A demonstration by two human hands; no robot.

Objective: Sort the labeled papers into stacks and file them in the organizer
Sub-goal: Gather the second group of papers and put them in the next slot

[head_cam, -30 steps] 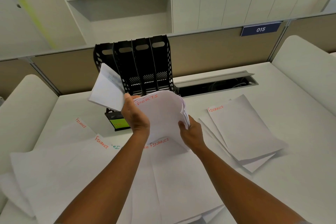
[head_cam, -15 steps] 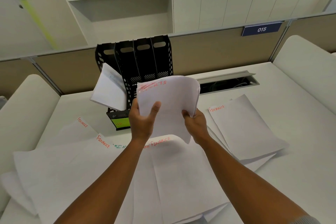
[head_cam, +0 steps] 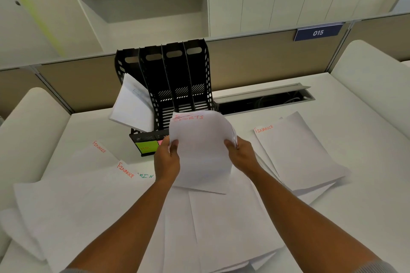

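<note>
Here the left hand (head_cam: 166, 157) pinches the left edge of the sheaf headed in red (head_cam: 200, 150), thumb on the front face, fingers hidden behind; the right hand (head_cam: 240, 154) clamps the right edge likewise. The sheaf stands nearly upright between them, long axis running up and away, its top edge just before the black organizer (head_cam: 175, 82). The open slots lie straight ahead and above the fingers, neither hand clearly nearer, so filing it likely means lifting it forward. Farther right, a FINANCE stack (head_cam: 297, 155) lies flat on the desk (head_cam: 366, 131)
</note>
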